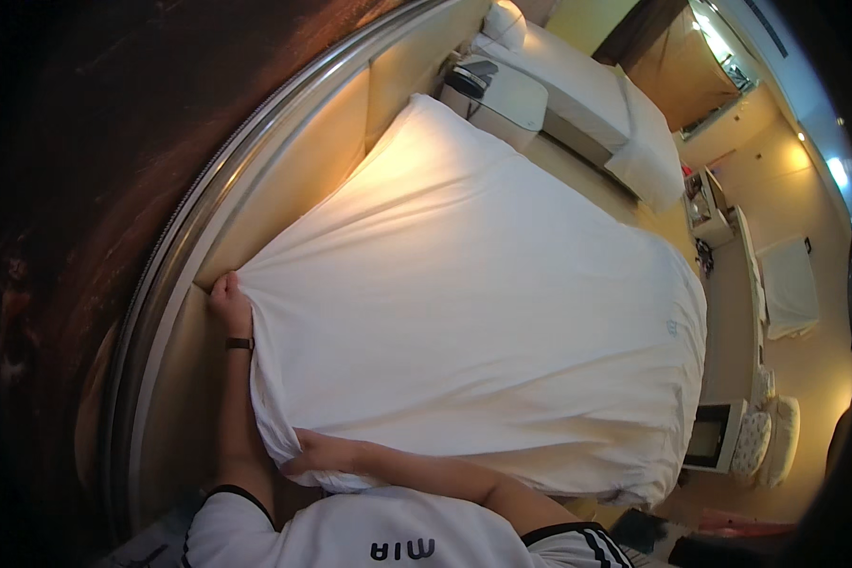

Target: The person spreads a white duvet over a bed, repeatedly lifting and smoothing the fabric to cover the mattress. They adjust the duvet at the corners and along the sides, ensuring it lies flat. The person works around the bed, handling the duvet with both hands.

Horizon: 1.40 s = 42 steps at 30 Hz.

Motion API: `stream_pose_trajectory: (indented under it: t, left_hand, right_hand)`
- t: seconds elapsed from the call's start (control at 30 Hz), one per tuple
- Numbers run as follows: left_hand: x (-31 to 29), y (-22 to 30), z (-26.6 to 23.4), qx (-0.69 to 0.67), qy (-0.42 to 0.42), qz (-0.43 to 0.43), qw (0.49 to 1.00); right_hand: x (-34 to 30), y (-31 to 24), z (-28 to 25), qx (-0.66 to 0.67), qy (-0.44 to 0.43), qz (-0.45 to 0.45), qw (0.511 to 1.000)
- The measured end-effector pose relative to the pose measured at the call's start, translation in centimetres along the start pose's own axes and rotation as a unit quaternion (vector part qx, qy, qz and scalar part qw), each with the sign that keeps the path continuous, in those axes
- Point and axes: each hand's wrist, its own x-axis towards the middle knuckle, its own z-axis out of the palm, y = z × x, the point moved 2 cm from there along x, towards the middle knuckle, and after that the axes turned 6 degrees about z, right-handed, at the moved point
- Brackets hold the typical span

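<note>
A large white bed sheet (483,275) is spread over a bed, with long creases fanning out from its near left corner. At that corner, beside the padded headboard (308,142), my left hand (228,295) is closed on the sheet and pulls it taut. A dark band sits on my left wrist. Close to my body, my right hand (320,453) is closed on the sheet's hanging side edge; its fingers are partly hidden by bunched cloth. The bed's near side is draped with loose, wrinkled folds.
Beyond the bed stands a small nightstand (521,102) with a dark device (471,78) on it, then a second white bed (577,80). To the right, a low cabinet (715,437) stands beside stacked pillows (779,443). A white cloth (789,289) lies farther back.
</note>
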Motion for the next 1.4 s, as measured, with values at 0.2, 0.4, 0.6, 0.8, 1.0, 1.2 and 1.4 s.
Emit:
stream_pose_trajectory:
  t: [0.2,0.4,0.6,0.8,1.0,1.2,1.4]
  left_hand:
    - [-1.9,1.7,1.3,0.083,-0.099,0.069,0.989]
    - [-5.1,-10.4,0.8,0.199,-0.320,0.155,0.913]
    - [-13.6,-5.5,0.9,-0.012,-0.525,-0.474,0.707]
    - [-11.7,-7.2,1.6,0.158,-0.478,-0.136,0.853]
    - [-8.6,-6.7,0.3,0.011,-0.252,-0.181,0.951]
    - [-13.4,-5.8,1.3,-0.262,-0.297,-0.367,0.842]
    - [-20.0,2.7,-1.2,-0.020,-0.531,-0.414,0.739]
  right_hand:
    - [2.1,4.2,-1.4,0.072,0.038,-0.017,0.997]
    - [5.5,10.9,-2.9,0.106,0.048,-0.107,0.987]
    - [3.5,10.4,-3.2,0.445,0.034,-0.025,0.894]
    - [5.0,15.2,-3.6,0.327,0.180,0.009,0.927]
    - [-1.7,14.1,-4.8,-0.087,0.252,0.108,0.958]
    - [-1.1,15.9,-6.1,0.415,0.149,-0.014,0.898]
    - [-0.2,17.6,-8.1,0.490,0.163,-0.088,0.852]
